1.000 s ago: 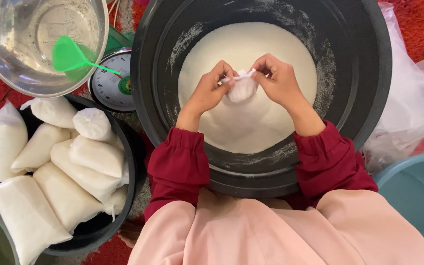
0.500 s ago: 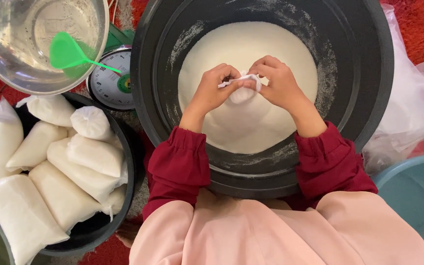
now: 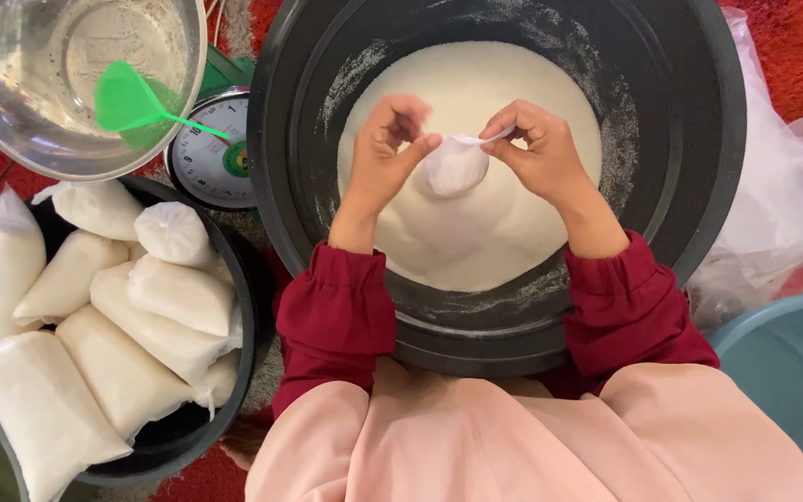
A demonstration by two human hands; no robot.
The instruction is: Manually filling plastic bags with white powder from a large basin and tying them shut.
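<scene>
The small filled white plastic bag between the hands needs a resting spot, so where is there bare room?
The small filled white plastic bag, held by left hand and right hand, has open powder all round inside the big black tub. The left black basin is crowded with filled bags; only a sliver shows near its bottom rim.

Floor covered by red carpet [image 3: 796, 42], visible at top right, left edge and bottom. Even, soft light, no hard shadows. 1 teal tub rim [image 3: 783, 372] at lower right; clear plastic sheeting [image 3: 783, 195] lies crumpled on the carpet beside it.
</scene>
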